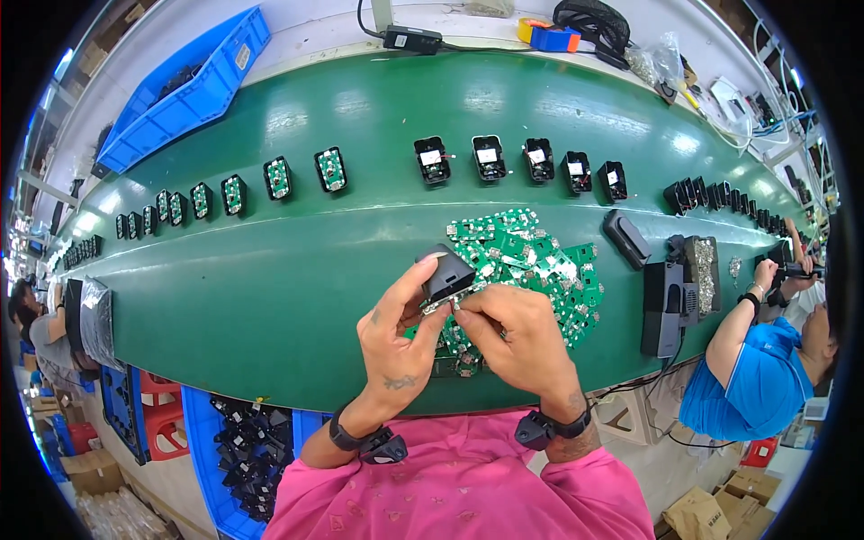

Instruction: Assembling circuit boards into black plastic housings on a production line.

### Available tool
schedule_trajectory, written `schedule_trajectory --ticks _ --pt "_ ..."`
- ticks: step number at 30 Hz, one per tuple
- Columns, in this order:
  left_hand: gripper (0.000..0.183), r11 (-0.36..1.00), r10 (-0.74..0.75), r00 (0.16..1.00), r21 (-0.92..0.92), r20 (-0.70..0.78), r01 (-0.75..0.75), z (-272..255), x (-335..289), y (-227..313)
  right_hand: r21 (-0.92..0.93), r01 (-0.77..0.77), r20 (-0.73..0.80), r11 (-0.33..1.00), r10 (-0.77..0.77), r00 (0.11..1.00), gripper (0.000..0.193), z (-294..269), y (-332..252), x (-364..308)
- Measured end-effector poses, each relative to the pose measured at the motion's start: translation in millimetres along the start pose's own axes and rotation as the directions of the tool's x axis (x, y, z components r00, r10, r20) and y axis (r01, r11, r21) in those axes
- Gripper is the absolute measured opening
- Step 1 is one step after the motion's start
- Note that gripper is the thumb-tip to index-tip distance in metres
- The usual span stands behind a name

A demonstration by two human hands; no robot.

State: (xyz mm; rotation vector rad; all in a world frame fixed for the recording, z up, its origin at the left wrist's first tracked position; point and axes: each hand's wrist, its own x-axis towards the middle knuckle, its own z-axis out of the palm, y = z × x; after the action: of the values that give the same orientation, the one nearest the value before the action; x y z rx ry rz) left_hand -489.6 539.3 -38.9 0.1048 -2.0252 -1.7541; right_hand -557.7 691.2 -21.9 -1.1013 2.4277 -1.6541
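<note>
My left hand (391, 335) is closed round a black plastic housing (450, 275), which it holds tilted above the bench. At the housing's lower edge a green circuit board (436, 304) shows partly, between my fingers. My right hand (520, 331) pinches close to that edge, thumb and forefinger together; whatever small piece lies between them is hidden. Beneath and beyond both hands spreads a loose pile of green circuit boards (540, 270). Across the bench stand black housings with white labels inside (489, 157), and to their left housings with green boards in them (331, 169).
A grey-black device (662, 310) stands at the right beside a tray of small metal parts (705, 270). A black case (626, 238) lies near the pile. Blue bins stand at far left (189, 99) and lower left (202, 450). A co-worker in blue (756, 378) sits at right.
</note>
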Motion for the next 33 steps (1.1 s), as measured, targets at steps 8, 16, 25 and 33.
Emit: schedule_trajectory --ticks 8,16,25,33 --pt "0.052 0.993 0.042 0.997 0.107 0.063 -0.048 -3 4 7 0.071 -0.051 0.114 0.996 0.043 0.993 0.007 -15 0 7" --pt "0.053 0.974 -0.014 0.987 0.226 0.163 -0.024 -7 8 14 0.088 -0.160 0.175 0.983 0.143 0.974 0.007 -17 0 8" --pt "0.058 0.842 0.175 0.974 0.492 0.142 -0.223 3 2 -1 -0.051 -0.148 0.121 0.988 0.153 0.981 0.010 -5 8 6" --pt "0.067 0.887 -0.431 0.884 -0.095 0.182 0.452 -8 12 6 0.148 -0.436 0.010 0.887 0.440 0.898 0.020 2 3 -4"
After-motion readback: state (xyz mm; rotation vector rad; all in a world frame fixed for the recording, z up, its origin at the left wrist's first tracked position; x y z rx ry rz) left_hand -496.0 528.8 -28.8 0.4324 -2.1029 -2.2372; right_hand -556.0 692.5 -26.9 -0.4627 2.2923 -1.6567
